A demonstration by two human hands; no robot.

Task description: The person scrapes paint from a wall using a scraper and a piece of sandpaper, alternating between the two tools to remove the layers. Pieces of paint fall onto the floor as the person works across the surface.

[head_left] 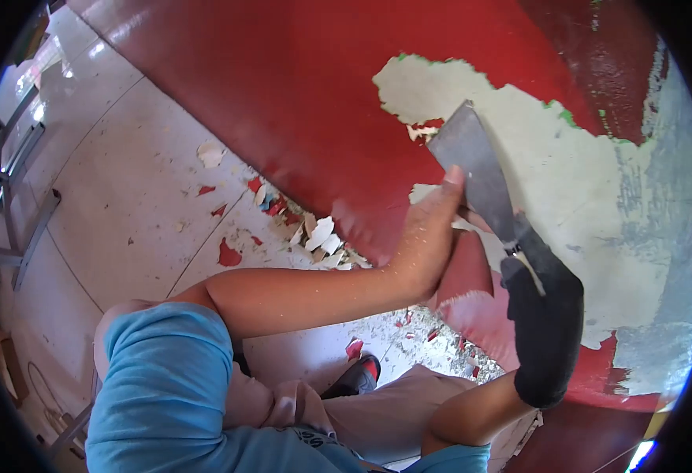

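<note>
My right hand, in a black glove, is wrapped round the handle of a wide-bladed scraper. The blade points up and to the left, over the border between red paint and a bared pale patch on the wall. My bare left hand is at the blade's left edge, its thumb against the metal and its other fingers partly hidden behind. Below that hand hangs a dull red flap that looks like loosened paint. A small ragged chip clings near the blade's corner.
White and red paint flakes lie heaped along the wall's foot, with more debris near my shoe. Pale floor tiles spread to the left. Grey metal legs stand at the far left.
</note>
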